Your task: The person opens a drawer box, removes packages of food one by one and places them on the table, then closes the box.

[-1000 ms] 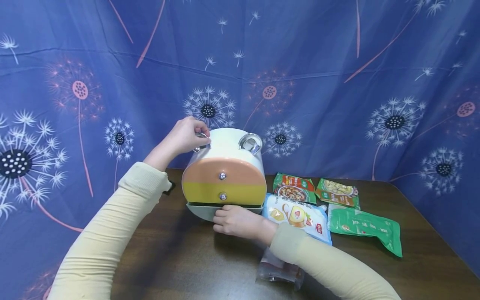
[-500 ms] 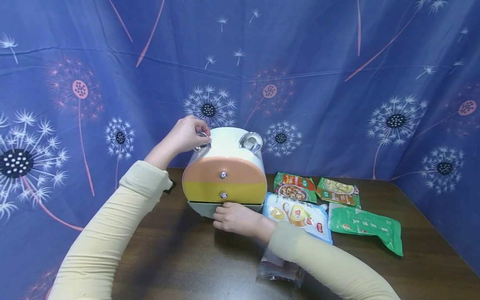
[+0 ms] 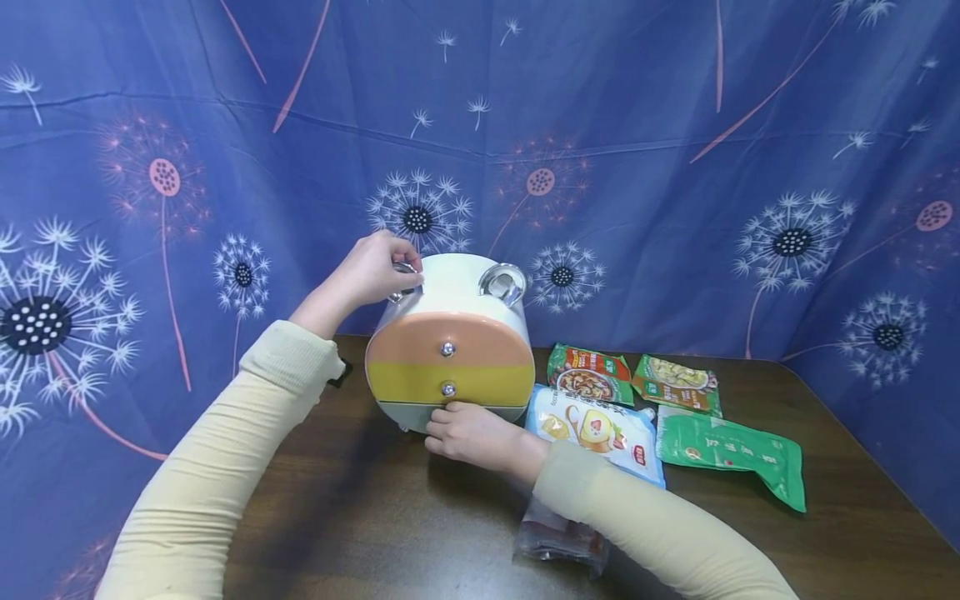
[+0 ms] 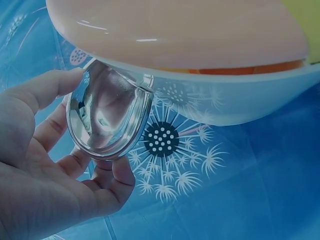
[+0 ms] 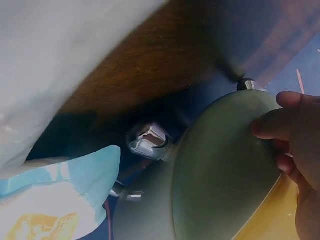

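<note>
A small rounded cabinet point(image 3: 480, 287) with a white body stands on the table. Its peach drawer point(image 3: 408, 340), yellow drawer point(image 3: 401, 385) and grey-green bottom drawer point(image 3: 405, 413) sit flush, one above another. At the top left, my left hand point(image 3: 378, 267) grips a shiny silver ear-shaped handle point(image 4: 110, 115), thumb on one side and fingers curled beneath. A matching silver ear point(image 3: 504, 285) is on the right. My right hand point(image 3: 476, 437) has curled fingers at the middle of the bottom drawer's front, at its knob, which the hand hides. Silver feet point(image 5: 150, 142) show below the cabinet.
Right of the cabinet lie a white and blue pouch point(image 3: 600, 433), a red and green packet point(image 3: 591, 375), a green and brown packet point(image 3: 677, 386) and a green bag point(image 3: 727, 454). A clear plastic packet point(image 3: 562, 542) lies near the right forearm. A patterned blue curtain point(image 3: 637, 208) hangs behind.
The bottom drawer, slightly pulled out earlier, has slid in flush under my right hand. My left hand has kept its grip on the silver ear.
</note>
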Action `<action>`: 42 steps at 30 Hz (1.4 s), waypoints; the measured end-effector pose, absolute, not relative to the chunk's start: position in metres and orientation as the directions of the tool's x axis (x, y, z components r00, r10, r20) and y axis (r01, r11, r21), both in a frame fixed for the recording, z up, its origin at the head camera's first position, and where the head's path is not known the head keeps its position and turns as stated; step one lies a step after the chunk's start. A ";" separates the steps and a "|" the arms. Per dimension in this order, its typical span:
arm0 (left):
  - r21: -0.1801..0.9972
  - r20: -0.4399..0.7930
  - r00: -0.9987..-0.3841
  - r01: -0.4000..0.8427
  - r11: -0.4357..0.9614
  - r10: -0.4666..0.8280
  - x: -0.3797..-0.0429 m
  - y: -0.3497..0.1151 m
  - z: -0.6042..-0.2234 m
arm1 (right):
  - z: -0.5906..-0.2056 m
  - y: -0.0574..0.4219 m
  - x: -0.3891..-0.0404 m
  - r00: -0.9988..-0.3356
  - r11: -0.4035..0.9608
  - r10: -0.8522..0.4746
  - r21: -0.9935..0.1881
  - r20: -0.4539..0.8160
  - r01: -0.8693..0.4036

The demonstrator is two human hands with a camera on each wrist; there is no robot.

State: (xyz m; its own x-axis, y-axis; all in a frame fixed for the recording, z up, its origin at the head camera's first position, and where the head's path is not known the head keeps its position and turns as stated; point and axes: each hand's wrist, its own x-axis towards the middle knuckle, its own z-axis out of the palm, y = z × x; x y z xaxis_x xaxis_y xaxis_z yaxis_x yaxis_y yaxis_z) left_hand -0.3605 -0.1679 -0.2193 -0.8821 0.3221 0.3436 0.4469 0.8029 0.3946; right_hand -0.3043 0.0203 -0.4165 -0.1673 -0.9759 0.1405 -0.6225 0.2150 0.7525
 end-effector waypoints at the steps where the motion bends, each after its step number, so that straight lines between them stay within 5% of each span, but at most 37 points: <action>1: 0.395 0.343 -0.882 0.447 0.803 0.322 -0.360 -0.168 -0.219 | -0.416 0.020 -0.304 -0.166 0.216 -0.976 0.750 0.142 -0.625; 42: 0.409 0.342 -0.885 0.443 0.798 0.316 -0.362 -0.168 -0.218 | -0.412 0.021 -0.307 -0.202 0.221 -0.972 0.760 0.120 -0.611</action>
